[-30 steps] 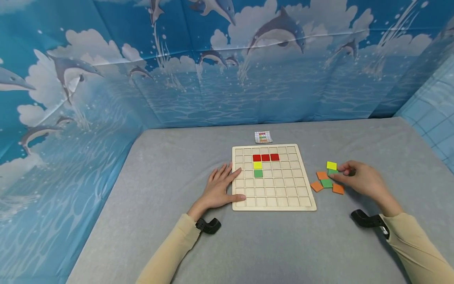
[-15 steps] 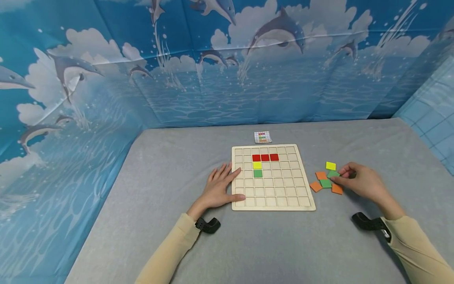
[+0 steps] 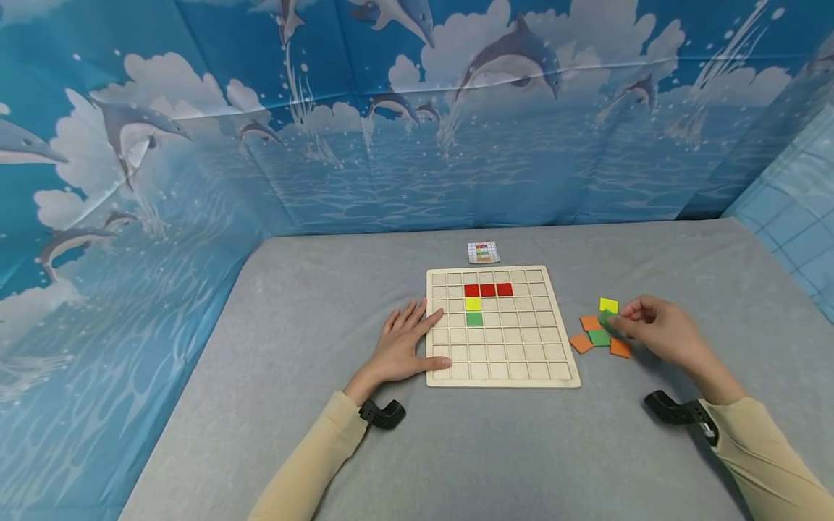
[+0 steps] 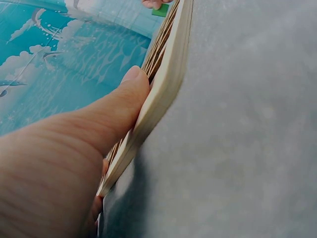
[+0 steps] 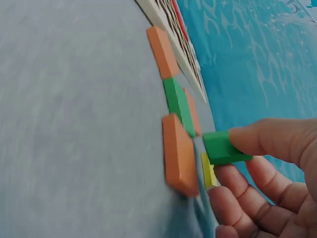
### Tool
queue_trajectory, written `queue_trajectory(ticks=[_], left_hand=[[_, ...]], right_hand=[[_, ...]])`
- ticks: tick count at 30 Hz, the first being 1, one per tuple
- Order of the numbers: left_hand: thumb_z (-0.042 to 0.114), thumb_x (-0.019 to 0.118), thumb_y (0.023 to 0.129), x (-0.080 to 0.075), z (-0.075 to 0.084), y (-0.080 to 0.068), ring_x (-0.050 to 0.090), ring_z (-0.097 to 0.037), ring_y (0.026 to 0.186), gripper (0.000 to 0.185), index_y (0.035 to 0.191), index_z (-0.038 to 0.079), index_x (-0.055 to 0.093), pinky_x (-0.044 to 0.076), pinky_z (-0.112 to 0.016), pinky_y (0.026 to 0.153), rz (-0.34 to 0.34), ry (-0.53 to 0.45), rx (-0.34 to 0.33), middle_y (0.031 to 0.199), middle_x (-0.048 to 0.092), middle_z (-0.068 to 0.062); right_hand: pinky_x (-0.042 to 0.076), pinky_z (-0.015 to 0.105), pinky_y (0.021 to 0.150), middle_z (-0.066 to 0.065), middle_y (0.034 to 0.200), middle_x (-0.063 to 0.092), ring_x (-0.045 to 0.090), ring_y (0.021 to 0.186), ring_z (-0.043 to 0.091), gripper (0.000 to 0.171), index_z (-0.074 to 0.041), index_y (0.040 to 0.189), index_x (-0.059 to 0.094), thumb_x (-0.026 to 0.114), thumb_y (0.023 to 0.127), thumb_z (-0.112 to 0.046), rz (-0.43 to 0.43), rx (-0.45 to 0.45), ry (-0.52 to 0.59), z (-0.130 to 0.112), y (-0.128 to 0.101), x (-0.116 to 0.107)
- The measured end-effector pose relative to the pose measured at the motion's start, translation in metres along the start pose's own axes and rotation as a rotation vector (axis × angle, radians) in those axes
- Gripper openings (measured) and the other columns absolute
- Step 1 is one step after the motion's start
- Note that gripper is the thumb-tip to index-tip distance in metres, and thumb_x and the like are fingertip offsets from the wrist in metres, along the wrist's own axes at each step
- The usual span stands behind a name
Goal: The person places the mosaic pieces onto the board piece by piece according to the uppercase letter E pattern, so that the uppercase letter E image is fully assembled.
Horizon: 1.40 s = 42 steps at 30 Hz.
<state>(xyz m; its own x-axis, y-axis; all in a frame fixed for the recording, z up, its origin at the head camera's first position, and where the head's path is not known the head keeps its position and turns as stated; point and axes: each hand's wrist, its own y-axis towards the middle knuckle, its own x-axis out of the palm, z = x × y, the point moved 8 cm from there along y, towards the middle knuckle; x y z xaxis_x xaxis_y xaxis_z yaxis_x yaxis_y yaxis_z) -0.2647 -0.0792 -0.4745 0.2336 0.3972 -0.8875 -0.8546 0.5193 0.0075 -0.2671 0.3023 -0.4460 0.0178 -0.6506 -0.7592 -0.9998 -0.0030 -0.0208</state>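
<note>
A square wooden grid board (image 3: 504, 383) lies on the grey table, with three red tiles (image 3: 487, 290) in a row, a yellow tile (image 3: 473, 305) below the leftmost and a green tile (image 3: 474, 319) under that. My left hand (image 3: 407, 344) rests spread on the board's left edge, its thumb (image 4: 130, 89) lying over the rim in the left wrist view. To the right of the board my right hand (image 3: 661, 329) pinches another green tile (image 5: 220, 147) between thumb and fingers. In the right wrist view that tile is raised off the table, its edge tilted.
Loose tiles lie beside the board's right edge: a yellow one (image 3: 609, 305), a green one (image 3: 599, 338) and three orange ones, the nearest orange tile (image 3: 620, 348) below my right hand. A small pattern card (image 3: 483, 252) lies behind the board. A dolphin-print curtain (image 3: 404, 174) hangs behind the table.
The green tile under my right fingers has come away from the yellow tile and is now tipped up in the pinch. My left hand and the board stay in place.
</note>
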Motion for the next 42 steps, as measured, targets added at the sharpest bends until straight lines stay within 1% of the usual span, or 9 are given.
queue_trajectory(ticks=[5,11,16,22,26,29,32,36,42], left_hand=[[0.057,0.063,0.084,-0.001,0.001,-0.001,-0.002,-0.024,0.143,0.086,0.153,0.024,0.022,-0.003,-0.046,0.111,0.002,0.005,0.001,0.158,0.007,-0.008],[0.058,0.062,0.084,-0.002,0.002,-0.001,-0.002,-0.024,0.143,0.086,0.153,0.024,0.023,-0.003,-0.045,0.111,0.001,0.008,-0.001,0.158,0.006,-0.008],[0.057,0.063,0.084,-0.001,0.003,-0.001,-0.001,-0.025,0.143,0.086,0.153,0.023,0.023,-0.003,-0.046,0.111,0.006,0.001,0.004,0.158,0.007,-0.008],[0.056,0.064,0.084,-0.001,0.003,-0.001,-0.001,-0.025,0.143,0.086,0.152,0.023,0.024,-0.003,-0.046,0.111,0.009,-0.006,0.009,0.158,0.007,-0.008],[0.057,0.064,0.083,-0.001,0.002,-0.001,-0.001,-0.024,0.143,0.087,0.152,0.024,0.024,-0.003,-0.045,0.111,0.01,-0.005,0.002,0.158,0.007,-0.008],[0.058,0.064,0.082,0.0,0.001,0.0,-0.001,-0.023,0.143,0.087,0.152,0.024,0.024,-0.003,-0.044,0.111,0.011,-0.004,-0.005,0.158,0.008,-0.008],[0.059,0.064,0.082,0.0,0.0,0.0,-0.002,-0.022,0.143,0.088,0.152,0.024,0.024,-0.003,-0.044,0.111,0.009,-0.004,-0.009,0.158,0.008,-0.007],[0.059,0.063,0.082,0.0,0.0,0.001,-0.002,-0.022,0.143,0.088,0.152,0.025,0.024,-0.004,-0.043,0.111,0.006,0.003,-0.012,0.158,0.007,-0.007],[0.059,0.063,0.082,0.0,0.0,0.0,-0.002,-0.022,0.143,0.088,0.152,0.025,0.024,-0.003,-0.043,0.111,0.005,0.006,-0.015,0.157,0.008,-0.007]], right_hand=[[0.039,0.03,0.045,0.009,0.077,0.06,0.05,0.057,0.017,0.037,-0.001,0.093,0.058,0.066,0.089,-0.037,0.042,-0.04,0.044,-0.015,0.004,0.002],[0.046,0.029,0.047,0.01,0.078,0.065,0.06,0.062,0.018,0.026,0.0,0.094,0.061,0.065,0.092,-0.026,0.048,-0.157,0.129,-0.042,0.01,0.02],[0.048,0.029,0.05,0.01,0.081,0.064,0.061,0.066,0.021,0.018,0.0,0.096,0.063,0.067,0.091,-0.016,0.005,-0.227,0.181,-0.068,0.016,0.04],[0.047,0.023,0.058,0.007,0.08,0.064,0.058,0.069,0.018,0.011,-0.001,0.096,0.068,0.07,0.086,-0.005,-0.037,-0.307,0.207,-0.096,0.022,0.061],[0.047,0.024,0.059,0.005,0.08,0.064,0.058,0.069,0.017,0.01,-0.001,0.096,0.07,0.069,0.086,-0.003,-0.078,-0.349,0.23,-0.109,0.025,0.074],[0.048,0.025,0.06,0.004,0.081,0.065,0.059,0.069,0.017,0.01,-0.002,0.096,0.071,0.068,0.087,-0.001,-0.112,-0.36,0.245,-0.117,0.026,0.083],[0.048,0.026,0.061,0.002,0.081,0.066,0.059,0.07,0.017,0.01,-0.004,0.096,0.072,0.068,0.087,-0.002,-0.122,-0.364,0.222,-0.124,0.027,0.089],[0.049,0.028,0.063,0.001,0.082,0.066,0.06,0.071,0.016,0.01,-0.005,0.096,0.072,0.068,0.087,-0.005,-0.138,-0.357,0.199,-0.129,0.028,0.096],[0.048,0.029,0.064,0.002,0.082,0.066,0.059,0.071,0.016,0.009,-0.003,0.095,0.072,0.068,0.086,-0.004,-0.157,-0.353,0.216,-0.134,0.029,0.103]])
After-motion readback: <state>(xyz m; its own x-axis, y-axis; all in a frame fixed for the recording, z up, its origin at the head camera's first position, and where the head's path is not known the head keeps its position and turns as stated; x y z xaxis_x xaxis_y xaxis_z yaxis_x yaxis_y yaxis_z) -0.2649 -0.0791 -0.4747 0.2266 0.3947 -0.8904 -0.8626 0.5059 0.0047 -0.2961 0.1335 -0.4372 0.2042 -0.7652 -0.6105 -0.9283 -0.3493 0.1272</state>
